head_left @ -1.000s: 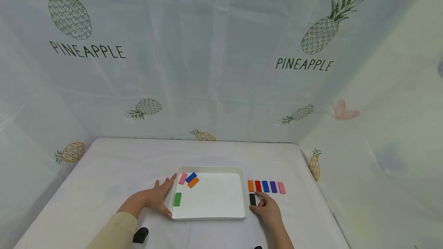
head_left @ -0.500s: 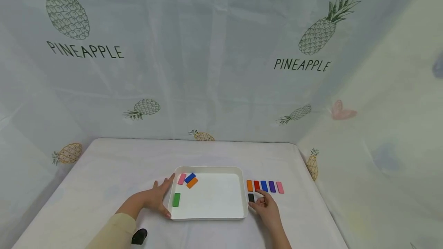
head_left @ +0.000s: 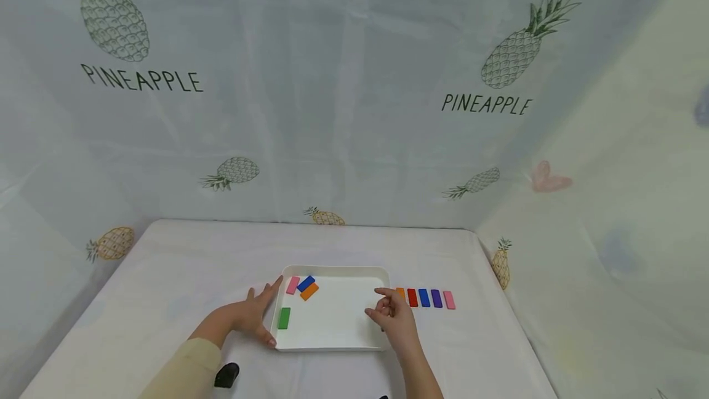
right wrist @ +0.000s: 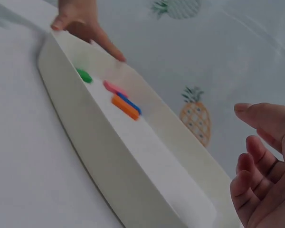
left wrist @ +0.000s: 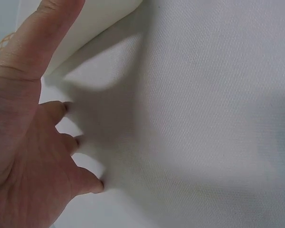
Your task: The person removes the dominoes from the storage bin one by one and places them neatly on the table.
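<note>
A white tray [head_left: 332,350] stands at the table's centre. My left hand [head_left: 252,319] spreads along its left side, thumb at the near corner and fingertips at the far one. My right hand [head_left: 394,319] is over the tray's right edge, index finger extended and other fingers curled. In the right wrist view nothing shows between its fingertips. The black block seen earlier is out of sight, and I cannot tell whether it is in or under the hand. Inside the tray lie a pink block [head_left: 292,285], a blue block [head_left: 306,283], an orange block [head_left: 309,291] and a green block [head_left: 284,318].
Right of the tray runs a row of blocks: a partly hidden orange block [head_left: 401,293], a red block [head_left: 412,297], a blue block [head_left: 424,298], a purple block [head_left: 437,298] and a pink block [head_left: 449,300]. A black object [head_left: 226,375] lies near the left forearm.
My right hand has moved left from beside the black block to over the tray's right edge. The black block is no longer visible. My left hand stays at the tray's left side.
</note>
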`<state>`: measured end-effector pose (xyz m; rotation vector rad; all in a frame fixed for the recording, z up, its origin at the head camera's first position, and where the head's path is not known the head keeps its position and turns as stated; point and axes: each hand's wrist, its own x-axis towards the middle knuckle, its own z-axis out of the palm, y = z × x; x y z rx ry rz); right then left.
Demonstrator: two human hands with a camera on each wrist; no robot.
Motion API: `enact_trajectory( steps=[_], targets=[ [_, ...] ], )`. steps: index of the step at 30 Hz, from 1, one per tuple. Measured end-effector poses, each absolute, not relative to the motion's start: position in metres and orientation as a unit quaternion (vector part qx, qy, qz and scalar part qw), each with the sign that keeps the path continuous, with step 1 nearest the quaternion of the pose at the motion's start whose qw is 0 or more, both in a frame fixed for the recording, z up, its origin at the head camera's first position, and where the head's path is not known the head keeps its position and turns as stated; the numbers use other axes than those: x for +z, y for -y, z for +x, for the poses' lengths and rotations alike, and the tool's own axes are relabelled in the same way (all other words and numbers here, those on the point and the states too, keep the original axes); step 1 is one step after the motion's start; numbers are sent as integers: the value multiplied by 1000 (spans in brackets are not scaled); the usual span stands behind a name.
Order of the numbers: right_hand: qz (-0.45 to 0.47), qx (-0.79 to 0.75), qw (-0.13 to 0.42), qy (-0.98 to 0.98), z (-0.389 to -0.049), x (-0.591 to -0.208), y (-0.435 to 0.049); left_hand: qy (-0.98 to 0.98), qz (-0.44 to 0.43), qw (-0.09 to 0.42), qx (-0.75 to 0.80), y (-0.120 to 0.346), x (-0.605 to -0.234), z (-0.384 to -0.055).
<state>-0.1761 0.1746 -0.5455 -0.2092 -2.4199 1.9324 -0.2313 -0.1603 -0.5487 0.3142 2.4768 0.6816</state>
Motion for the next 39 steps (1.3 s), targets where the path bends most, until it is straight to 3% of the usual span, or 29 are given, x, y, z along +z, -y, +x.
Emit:
enact_trajectory(
  steps=[24,39],
  targets=[
    [68,640,-130,754,-194,-572,-73,-920,123,265,261,160,-547,-229],
    [94,583,-139,795,-213,-584,-46,-921,137,262,255,161,-550,-231]
  ],
)
